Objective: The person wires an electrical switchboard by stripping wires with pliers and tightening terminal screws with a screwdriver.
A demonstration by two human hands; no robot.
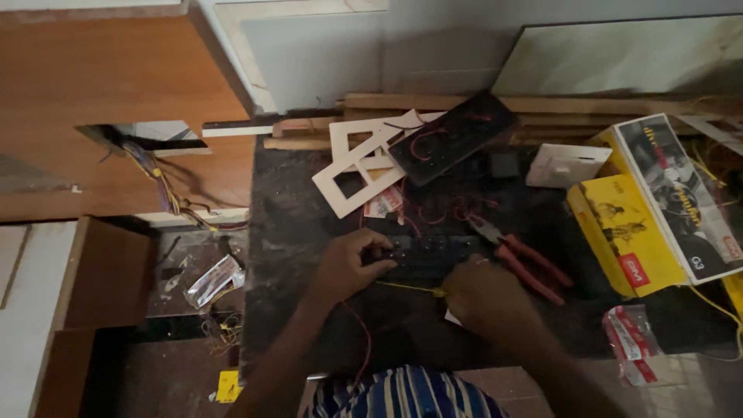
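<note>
Dark stone is forming the worktop where the person is bending over a black switch module, which is lying near the front edge between both hands. The left hand is curling over the module's left end, fingers bent and pressing down on it to steady it. The right hand is closing around a slim yellow screwdriver, whose shaft is pointing left toward the module's lower edge; the grip looks tight, though the fingertips are hidden in the gloom. The risk here, as I judge it, is the tip slipping off and jabbing toward the left hand, since that hand is sitting right in line with the shaft and the light is poor. A thin red wire is trailing off the front edge and could snag on a wrist and drag the module. Just beyond the right hand, red-handled pliers are lying at an angle. Farther back, a pale cut-out frame plate is resting partly under a black back box, with a white switch plate to the right and yellow cartons stacked beside it.
</note>
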